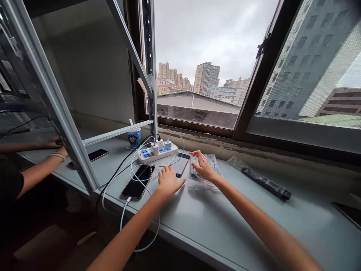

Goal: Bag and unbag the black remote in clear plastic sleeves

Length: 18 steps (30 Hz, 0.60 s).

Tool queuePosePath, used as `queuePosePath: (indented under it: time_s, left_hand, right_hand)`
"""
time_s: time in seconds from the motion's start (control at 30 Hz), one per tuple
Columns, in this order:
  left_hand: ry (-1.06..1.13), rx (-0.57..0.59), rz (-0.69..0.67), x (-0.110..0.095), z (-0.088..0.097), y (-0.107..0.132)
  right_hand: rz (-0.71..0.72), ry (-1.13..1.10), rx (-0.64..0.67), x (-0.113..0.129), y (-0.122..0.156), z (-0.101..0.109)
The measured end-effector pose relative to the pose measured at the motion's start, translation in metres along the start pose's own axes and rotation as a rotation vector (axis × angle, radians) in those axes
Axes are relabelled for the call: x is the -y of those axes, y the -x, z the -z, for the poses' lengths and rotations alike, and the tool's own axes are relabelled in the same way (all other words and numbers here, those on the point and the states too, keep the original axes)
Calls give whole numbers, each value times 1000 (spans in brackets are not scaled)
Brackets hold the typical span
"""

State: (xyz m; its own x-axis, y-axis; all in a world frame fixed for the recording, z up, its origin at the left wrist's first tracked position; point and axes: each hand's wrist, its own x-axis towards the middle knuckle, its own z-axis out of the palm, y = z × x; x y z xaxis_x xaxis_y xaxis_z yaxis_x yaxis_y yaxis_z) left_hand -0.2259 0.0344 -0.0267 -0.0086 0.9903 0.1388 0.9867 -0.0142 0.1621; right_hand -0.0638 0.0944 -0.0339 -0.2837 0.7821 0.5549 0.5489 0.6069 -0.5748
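The fingers (166, 171) of the left hand (168, 183) lie slightly apart and flat, palm down on the grey table (225, 226), holding nothing. The fingers (197, 154) of the right hand (204, 169) are spread and rest on top of a clear plastic bag (199, 183). They touch the bag and are not closed around it. The bag lies flat on the table, just beside the left hand at its three o'clock.

Between the two hands, at one o'clock from the left hand, lies a dark phone (182, 164), face up. At nine o'clock from the left hand a second phone (138, 181) lies with a white cable (135, 171) plugged in. The cable loops up to a white power strip (156, 152) at eleven o'clock. Behind the strip stands a small blue cup (134, 137).

At three o'clock from the right hand, well apart, a long black object in a wrapper (265, 182) lies near the window sill.

At the far left, past a slanted metal shelf frame (64, 124), another person's hand (58, 153) rests on the table near a third phone (97, 154). Beyond the window (203, 56) stand city buildings under a grey sky.
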Motion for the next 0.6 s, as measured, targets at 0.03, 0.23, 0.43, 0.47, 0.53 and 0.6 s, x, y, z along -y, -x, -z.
queuePosePath:
  time_s: [0.03,0.23,0.43,0.47,0.53,0.6]
  left_hand:
    - [-11,15,15,-4,-4,-1]
    - [-52,-32,76,-11,-16,-26]
    - [-76,-4,99,-14,-7,-26]
    - [-95,15,116,-16,-4,-22]
    - [-144,48,129,-21,3,-13]
    - [-189,43,82,-30,11,-1]
  right_hand:
    - [3,-6,-26,1,7,7]
    - [-18,-8,-73,4,54,41]
    - [-74,181,-50,-6,88,80]
    - [-75,228,-61,-11,93,89]
    - [-99,327,-105,-24,103,109]
    - [-173,444,-172,-39,112,129]
